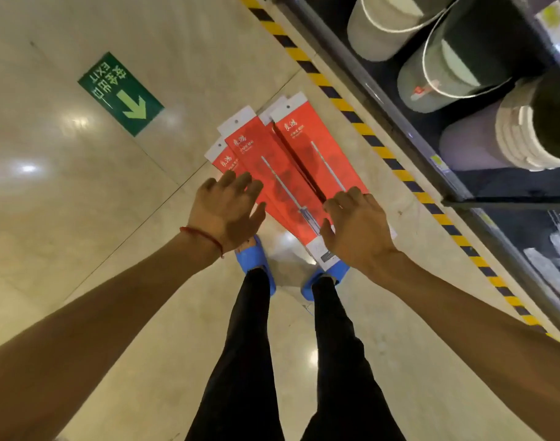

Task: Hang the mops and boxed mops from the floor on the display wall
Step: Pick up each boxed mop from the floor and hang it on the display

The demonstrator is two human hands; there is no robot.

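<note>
Light: indoor, warm, moderately bright, from overhead. Round glare spots on the glossy floor (65, 218) just below and lower left of the exit sign (121, 93); two more well to its lower right, near the feet. Mottled soft shadows on the red boxed mops (256, 144) right of the sign. Shelf (501, 186) far right of it is dark, detail lost. Striped tape (382, 151) bows: wide-angle distortion. Overall slightly soft; print on the boxes is unreadable.

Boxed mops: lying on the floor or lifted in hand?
Lying on the floor: the boxed mops lie flat in a fanned, overlapping pile; left hand and right hand are spread open over them, gripping none.
</note>
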